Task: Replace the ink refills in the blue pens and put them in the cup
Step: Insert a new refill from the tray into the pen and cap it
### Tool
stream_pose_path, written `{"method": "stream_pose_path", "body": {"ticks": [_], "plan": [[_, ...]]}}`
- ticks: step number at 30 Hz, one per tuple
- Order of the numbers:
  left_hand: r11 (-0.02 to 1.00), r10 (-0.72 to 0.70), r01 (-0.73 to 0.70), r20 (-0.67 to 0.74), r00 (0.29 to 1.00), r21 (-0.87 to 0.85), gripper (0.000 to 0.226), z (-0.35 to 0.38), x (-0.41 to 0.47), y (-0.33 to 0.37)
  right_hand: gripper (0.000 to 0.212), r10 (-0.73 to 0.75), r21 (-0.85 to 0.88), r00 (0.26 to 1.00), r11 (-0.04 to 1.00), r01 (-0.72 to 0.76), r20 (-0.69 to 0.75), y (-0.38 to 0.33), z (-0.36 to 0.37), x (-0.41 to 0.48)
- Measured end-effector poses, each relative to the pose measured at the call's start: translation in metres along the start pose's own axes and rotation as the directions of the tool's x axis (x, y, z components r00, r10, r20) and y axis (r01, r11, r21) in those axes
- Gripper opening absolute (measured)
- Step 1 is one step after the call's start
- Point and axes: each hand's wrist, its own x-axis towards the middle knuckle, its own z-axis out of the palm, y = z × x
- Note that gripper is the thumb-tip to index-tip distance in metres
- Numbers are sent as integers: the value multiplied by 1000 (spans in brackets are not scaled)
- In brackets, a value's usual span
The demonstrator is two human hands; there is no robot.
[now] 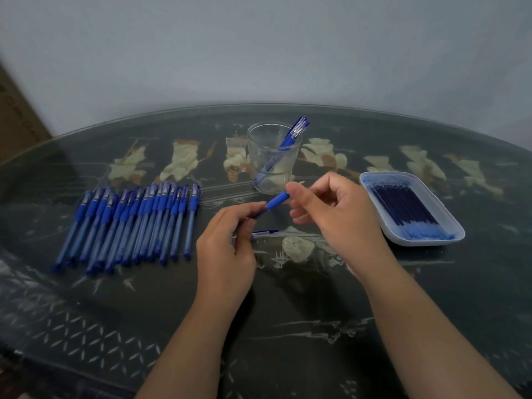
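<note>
My left hand (230,240) grips a blue pen (275,202) by its barrel, above the table's middle. My right hand (328,214) pinches the pen's tip end at the blue grip. A small blue pen cap (264,233) lies on the table just under my hands. A clear glass cup (272,158) stands behind them with two blue pens (293,133) leaning inside. Several blue pens (135,223) lie in a row to the left. A white tray (449,226) on the right holds several dark blue refills (403,208).
The dark glass-topped table (288,298) with a painted pattern curves away at the back, against a pale wall. A brown cardboard box (17,119) stands at the far left.
</note>
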Motion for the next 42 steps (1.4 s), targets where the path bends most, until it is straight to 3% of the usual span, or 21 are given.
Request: {"method": "stream_pose_path", "body": {"ticks": [2, 4, 7, 11, 13, 15, 17, 19, 21, 23, 24, 27, 30, 33, 37, 42], "plan": [[1000, -5, 5, 2, 1000, -3, 39, 0, 0, 0, 40, 13, 25, 1000, 1000, -13, 1, -1, -1, 1], [1000, -14, 14, -2, 1000, -10, 39, -1, 0, 0, 30, 16, 131, 999, 991, -23, 52, -3, -2, 2], [1000, -14, 14, -1, 1000, -4, 38, 0, 0, 0, 13, -56, 49, 998, 997, 54, 35, -2, -1, 1], [1000, -4, 4, 6, 1000, -13, 39, 0, 0, 0, 42, -21, -4, 1000, 1000, 21, 3, 0, 2, 1], [1000, -9, 9, -3, 1000, -16, 38, 0, 0, -1, 29, -14, 103, 998, 995, 8, 59, -2, 2, 0], [1000, -8, 8, -4, 1000, -14, 38, 0, 0, -1, 11, -60, 64, 998, 996, 58, 30, -1, 2, -1], [1000, -3, 3, 3, 1000, -12, 37, 1, 0, -1, 26, -66, -23, 997, 998, 65, -33, 2, 5, -1], [1000, -11, 11, 0, 1000, -14, 37, 0, 0, -1, 43, -31, 26, 999, 999, 32, -38, 3, 5, 0], [999, -30, 30, -10, 999, -17, 37, 0, 0, -1, 30, -5, 135, 1000, 991, 1, 26, 1, 6, 0], [999, -38, 38, -13, 999, -17, 37, 0, 0, -1, 10, -53, 105, 998, 993, 51, 25, 1, 7, 0], [999, -36, 36, -11, 999, -18, 37, 0, 0, -1, 10, -68, 73, 998, 995, 68, -4, 3, 9, 1], [999, -28, 28, -3, 1000, -27, 37, 0, 0, -2, 39, -37, 96, 998, 995, 41, -40, 6, 10, 2], [999, -45, 44, -13, 999, -31, 38, -1, 1, -3, 22, -21, 224, 998, 975, 9, 51, 5, 8, 2], [999, -44, 44, -7, 999, -23, 38, 0, 1, -2, 4, -72, 147, 997, 986, 74, -17, 9, 10, 3], [1000, -29, 29, -2, 1000, -9, 37, -1, 1, -4, 20, -39, 177, 998, 983, 46, -46, 10, 13, 3], [998, -59, 59, -10, 998, -26, 37, -1, 0, -4, 6, -59, 166, 998, 984, 62, -25, 11, 14, 3]]}}
